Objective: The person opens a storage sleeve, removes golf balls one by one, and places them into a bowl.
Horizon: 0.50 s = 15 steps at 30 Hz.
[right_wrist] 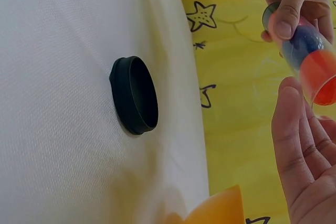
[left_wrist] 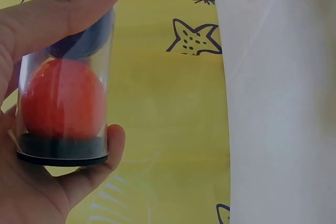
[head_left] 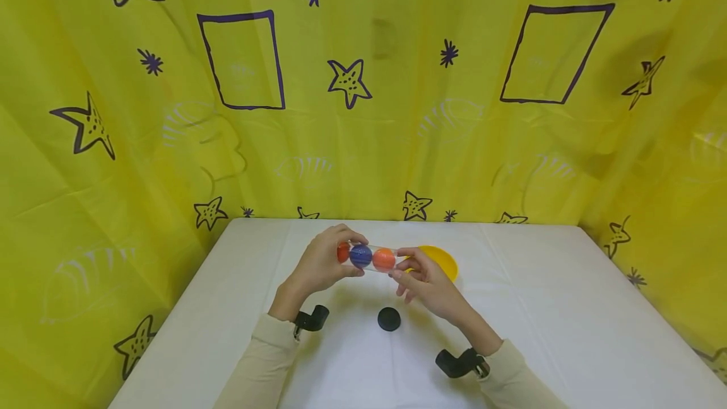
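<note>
My left hand [head_left: 326, 260] grips a clear plastic tube [left_wrist: 107, 72] near its dark-capped end, thumb across the front and fingers behind. Inside sit a red ball [left_wrist: 64, 99] by the cap, a blue ball [head_left: 360, 255] in the middle and an orange-red ball [head_left: 384, 260] by the uncapped end. The tube lies roughly level above the table. My right hand [head_left: 428, 286] is at the uncapped end, fingers loosely extended around the rim; firm contact is unclear. Below, a loose black cap [right_wrist: 135, 95] rests on the table, hollow side up.
Behind my right hand, a yellow bowl-like dish [head_left: 445, 262] stands on the white table [head_left: 511, 308]. A yellow curtain [head_left: 375, 144] with drawn stars and frames hangs along the back and sides. Each wrist carries a black camera mount [head_left: 457, 363].
</note>
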Tool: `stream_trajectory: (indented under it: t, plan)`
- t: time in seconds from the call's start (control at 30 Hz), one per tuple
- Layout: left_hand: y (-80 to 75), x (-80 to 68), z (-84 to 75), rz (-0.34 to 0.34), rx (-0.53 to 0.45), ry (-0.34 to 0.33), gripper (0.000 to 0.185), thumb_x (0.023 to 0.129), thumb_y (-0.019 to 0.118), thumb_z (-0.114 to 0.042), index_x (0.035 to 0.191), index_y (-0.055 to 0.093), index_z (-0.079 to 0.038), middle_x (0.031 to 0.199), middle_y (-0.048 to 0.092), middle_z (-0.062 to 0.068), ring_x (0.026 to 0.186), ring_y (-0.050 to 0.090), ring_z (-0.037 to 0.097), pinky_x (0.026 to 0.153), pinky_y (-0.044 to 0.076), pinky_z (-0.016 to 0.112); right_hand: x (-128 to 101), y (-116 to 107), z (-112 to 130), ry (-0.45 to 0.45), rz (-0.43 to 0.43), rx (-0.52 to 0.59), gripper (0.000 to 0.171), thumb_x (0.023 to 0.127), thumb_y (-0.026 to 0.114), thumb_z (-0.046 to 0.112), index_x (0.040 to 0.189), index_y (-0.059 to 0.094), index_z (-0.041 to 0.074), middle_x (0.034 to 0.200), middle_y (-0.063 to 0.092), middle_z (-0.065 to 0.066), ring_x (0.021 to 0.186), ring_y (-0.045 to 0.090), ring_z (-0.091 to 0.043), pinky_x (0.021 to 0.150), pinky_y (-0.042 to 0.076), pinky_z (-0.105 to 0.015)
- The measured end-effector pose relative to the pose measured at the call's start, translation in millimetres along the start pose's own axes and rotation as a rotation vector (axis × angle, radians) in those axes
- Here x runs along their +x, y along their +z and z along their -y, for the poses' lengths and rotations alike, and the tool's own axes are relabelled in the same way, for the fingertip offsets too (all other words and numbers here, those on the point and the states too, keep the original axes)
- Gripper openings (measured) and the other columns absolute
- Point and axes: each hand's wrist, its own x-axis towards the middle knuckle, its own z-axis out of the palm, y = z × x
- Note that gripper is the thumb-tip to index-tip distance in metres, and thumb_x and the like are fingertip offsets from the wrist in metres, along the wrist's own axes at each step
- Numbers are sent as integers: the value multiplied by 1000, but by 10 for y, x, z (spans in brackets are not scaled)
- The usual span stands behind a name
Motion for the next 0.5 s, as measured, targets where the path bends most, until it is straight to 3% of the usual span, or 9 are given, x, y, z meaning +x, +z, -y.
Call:
stream_trajectory:
  t: [0.23, 0.5]
  plan:
    - [12, 0, 2, -15, -9, 10, 49, 70, 95, -10, 113, 73, -15, 109, 69, -1, 103, 61, 20, 93, 54, 40, -7, 6, 2, -19, 0, -7, 51, 103, 63, 26, 145, 44, 5, 116, 61, -23, 85, 68, -36, 72, 60, -29]
    - [19, 0, -3, -26, -38, 2, 47, 70, 94, -7, 112, 72, -15, 112, 69, 1, 110, 61, 26, 96, 55, 46, 1, 5, -4, -18, -1, 0, 51, 103, 63, 25, 144, 43, 3, 123, 61, -32, 82, 67, -25, 72, 60, -29]
